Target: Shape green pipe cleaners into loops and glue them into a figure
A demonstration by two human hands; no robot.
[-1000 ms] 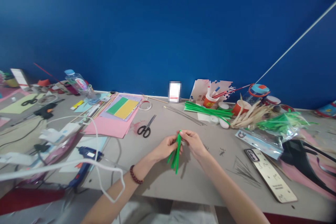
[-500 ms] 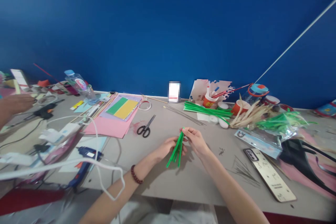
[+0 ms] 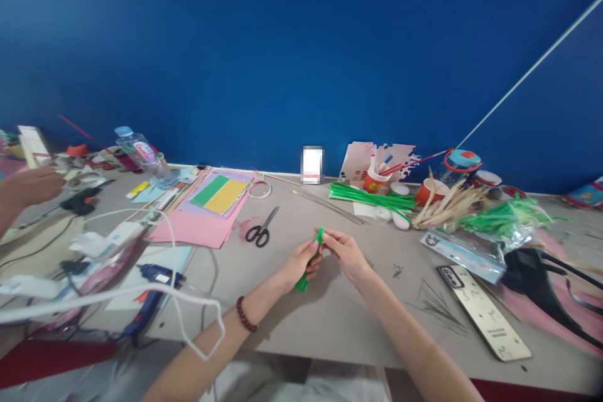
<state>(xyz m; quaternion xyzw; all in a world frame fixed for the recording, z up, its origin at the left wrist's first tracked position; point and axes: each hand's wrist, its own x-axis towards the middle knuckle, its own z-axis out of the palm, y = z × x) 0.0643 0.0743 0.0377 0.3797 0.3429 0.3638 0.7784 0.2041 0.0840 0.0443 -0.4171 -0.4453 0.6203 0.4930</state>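
Note:
A small bundle of green pipe cleaners (image 3: pixel 303 284) slants between my hands above the table. My left hand (image 3: pixel 300 262) is closed round its middle, so only the top and the lower ends show. At the upper end, the thumb and fingers of my right hand (image 3: pixel 346 252) pinch the bundle's tip. Black-handled scissors (image 3: pixel 260 233) lie to the left of my left hand. Behind my right hand rests a larger bunch of green pipe cleaners (image 3: pixel 372 198). Thin wire pieces (image 3: pixel 440 311) are scattered to the right of my right forearm.
Left stand a water bottle (image 3: pixel 146 154), pink paper (image 3: pixel 202 229), a blue glue gun (image 3: pixel 151 295) and a looping white cable (image 3: pixel 174 251). Right lie a phone (image 3: pixel 485 314), paper cups (image 3: pixel 375 182) and dried husk strips (image 3: pixel 452 204). Another person's hand (image 3: pixel 35 187) is at far left.
My left hand has closed round the green pipe cleaners, gathering their spread lower ends together. The bundle and both hands have shifted slightly left.

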